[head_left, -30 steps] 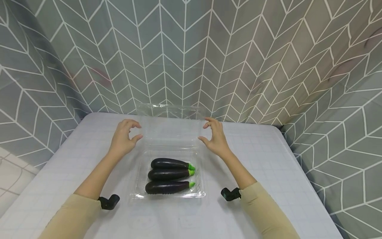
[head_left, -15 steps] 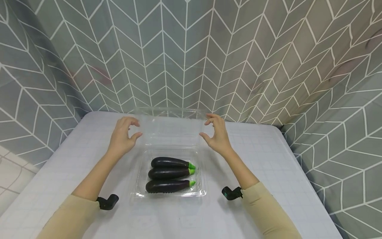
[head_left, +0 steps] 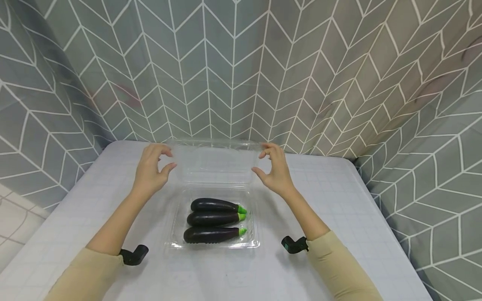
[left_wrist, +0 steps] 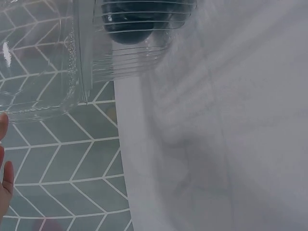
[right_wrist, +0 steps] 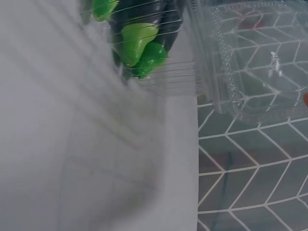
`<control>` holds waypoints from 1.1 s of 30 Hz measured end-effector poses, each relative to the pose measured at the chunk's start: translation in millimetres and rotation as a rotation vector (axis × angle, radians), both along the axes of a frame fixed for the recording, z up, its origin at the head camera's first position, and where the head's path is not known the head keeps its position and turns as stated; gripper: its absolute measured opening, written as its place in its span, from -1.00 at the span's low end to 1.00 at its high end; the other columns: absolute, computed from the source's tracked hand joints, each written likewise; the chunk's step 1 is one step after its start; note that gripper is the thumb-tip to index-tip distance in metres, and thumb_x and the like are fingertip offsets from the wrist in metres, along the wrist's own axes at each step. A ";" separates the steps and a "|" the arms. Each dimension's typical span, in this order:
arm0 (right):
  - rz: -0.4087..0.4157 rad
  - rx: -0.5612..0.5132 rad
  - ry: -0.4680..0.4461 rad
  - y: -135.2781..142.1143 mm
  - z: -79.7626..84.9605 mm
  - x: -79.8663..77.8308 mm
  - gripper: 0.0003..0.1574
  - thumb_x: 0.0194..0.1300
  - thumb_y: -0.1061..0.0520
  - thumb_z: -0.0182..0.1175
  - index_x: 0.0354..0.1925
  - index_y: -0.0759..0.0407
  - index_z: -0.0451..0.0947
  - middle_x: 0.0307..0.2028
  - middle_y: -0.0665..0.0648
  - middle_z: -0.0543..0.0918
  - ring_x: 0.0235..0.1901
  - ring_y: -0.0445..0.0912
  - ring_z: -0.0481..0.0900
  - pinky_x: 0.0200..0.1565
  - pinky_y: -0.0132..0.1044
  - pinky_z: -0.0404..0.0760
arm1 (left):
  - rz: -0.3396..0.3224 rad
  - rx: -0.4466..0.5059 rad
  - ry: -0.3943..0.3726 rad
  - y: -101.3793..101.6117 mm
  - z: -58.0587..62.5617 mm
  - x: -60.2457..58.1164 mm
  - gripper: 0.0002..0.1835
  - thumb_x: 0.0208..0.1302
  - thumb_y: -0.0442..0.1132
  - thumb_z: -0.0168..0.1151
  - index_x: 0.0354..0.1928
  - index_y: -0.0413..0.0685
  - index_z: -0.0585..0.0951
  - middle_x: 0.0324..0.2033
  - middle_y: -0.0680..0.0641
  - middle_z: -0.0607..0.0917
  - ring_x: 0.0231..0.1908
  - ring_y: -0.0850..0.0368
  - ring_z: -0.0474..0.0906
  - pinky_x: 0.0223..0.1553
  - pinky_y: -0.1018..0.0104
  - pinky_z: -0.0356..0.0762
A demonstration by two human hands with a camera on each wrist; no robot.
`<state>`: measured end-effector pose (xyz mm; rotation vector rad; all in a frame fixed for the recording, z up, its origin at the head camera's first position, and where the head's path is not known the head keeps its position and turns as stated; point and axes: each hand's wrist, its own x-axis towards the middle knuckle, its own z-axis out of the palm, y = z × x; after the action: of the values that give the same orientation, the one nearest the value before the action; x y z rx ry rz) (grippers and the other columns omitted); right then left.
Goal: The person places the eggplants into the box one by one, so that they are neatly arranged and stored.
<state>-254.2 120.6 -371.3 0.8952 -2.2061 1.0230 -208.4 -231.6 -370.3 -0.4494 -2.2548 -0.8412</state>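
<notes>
A clear plastic clamshell container (head_left: 256, 234) sits with its lid (head_left: 214, 161) raised at the back. Three dark eggplants (head_left: 211, 235) with green stem ends lie side by side in its base. My left hand (head_left: 150, 169) is beside the lid's left edge, thumb and fingers bent and spread with a gap between them. In the left wrist view its fingertips (left_wrist: 4, 126) show just below the lid's corner. Beside the lid's right edge is my right hand (head_left: 276, 169), similarly posed, fingertips close to the upper corner. Only one fingertip (right_wrist: 306, 99) of it shows in the right wrist view.
The container stands on a white-covered table (head_left: 324, 200). Behind and to the sides hangs a grey curtain (head_left: 233, 75) with white chevron lines. Black wrist devices (head_left: 134, 255) sit at both sleeve cuffs. Pale floor tiles (head_left: 16, 217) show at the left.
The lid's upper edge has come lower in the head view as the lid tilts. Both hands have shifted slightly up and outward, the left more. The eggplants and base stay in place.
</notes>
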 end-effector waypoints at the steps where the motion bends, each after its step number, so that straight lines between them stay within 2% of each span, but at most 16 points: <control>1: 0.007 -0.003 0.006 -0.3 1.7 0.4 -0.43 -0.10 0.40 0.48 -0.22 0.22 0.32 0.17 0.25 0.43 0.16 0.13 0.30 -0.06 -0.16 0.37 | -0.001 0.001 0.001 0.0 0.0 0.5 -0.63 -0.06 -0.60 0.41 -0.24 -0.23 0.47 -0.09 -0.24 0.54 -0.03 -0.18 0.37 -0.13 0.10 0.39; 8: 0.017 0.009 0.021 -2.0 7.5 4.2 -0.45 -0.10 0.42 0.47 -0.23 0.22 0.34 0.18 0.24 0.44 0.17 0.12 0.30 -0.05 -0.18 0.37 | -0.012 0.020 0.016 2.6 6.7 3.8 -0.58 -0.09 -0.60 0.44 -0.17 -0.29 0.51 -0.12 -0.26 0.54 -0.03 -0.20 0.37 -0.15 0.13 0.37; 16: 0.006 0.005 0.016 -0.9 13.5 11.5 -0.46 -0.11 0.41 0.48 -0.25 0.20 0.35 0.17 0.23 0.45 0.19 0.10 0.32 -0.05 -0.18 0.38 | -0.020 0.050 0.113 5.9 23.4 7.9 -0.59 -0.07 -0.62 0.40 -0.13 -0.36 0.50 -0.15 -0.26 0.55 -0.03 -0.21 0.40 -0.13 0.16 0.38; 21: 0.024 -0.019 0.039 -0.2 21.5 17.0 -0.46 -0.13 0.43 0.48 -0.27 0.20 0.37 0.10 0.22 0.47 0.16 0.10 0.35 -0.03 -0.13 0.38 | -0.018 0.057 0.112 4.8 25.9 10.8 -0.58 -0.09 -0.64 0.40 -0.14 -0.37 0.51 -0.22 -0.26 0.55 -0.11 -0.17 0.41 -0.18 0.19 0.38; 27: 0.026 -0.010 0.093 0.5 26.2 20.3 -0.48 -0.16 0.42 0.51 -0.27 0.25 0.42 -0.19 0.20 0.47 -0.10 0.09 0.38 -0.01 -0.13 0.36 | -0.012 0.073 0.087 4.2 28.6 14.7 -0.60 -0.09 -0.64 0.40 -0.16 -0.38 0.51 -0.30 -0.25 0.55 -0.20 -0.12 0.44 -0.24 0.25 0.36; 33: 0.044 -0.023 0.092 0.4 28.9 21.6 -0.48 -0.15 0.42 0.50 -0.27 0.26 0.42 -0.29 0.15 0.50 -0.22 0.03 0.40 -0.21 -0.20 0.38 | -0.010 0.067 0.071 5.8 30.0 17.2 -0.62 -0.08 -0.64 0.39 -0.18 -0.36 0.51 -0.29 -0.24 0.58 -0.20 -0.09 0.49 -0.19 0.28 0.41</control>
<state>-232.6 121.0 -342.4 0.9653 -2.1030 1.0044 -191.2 -225.8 -340.2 -0.4527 -2.1541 -0.8890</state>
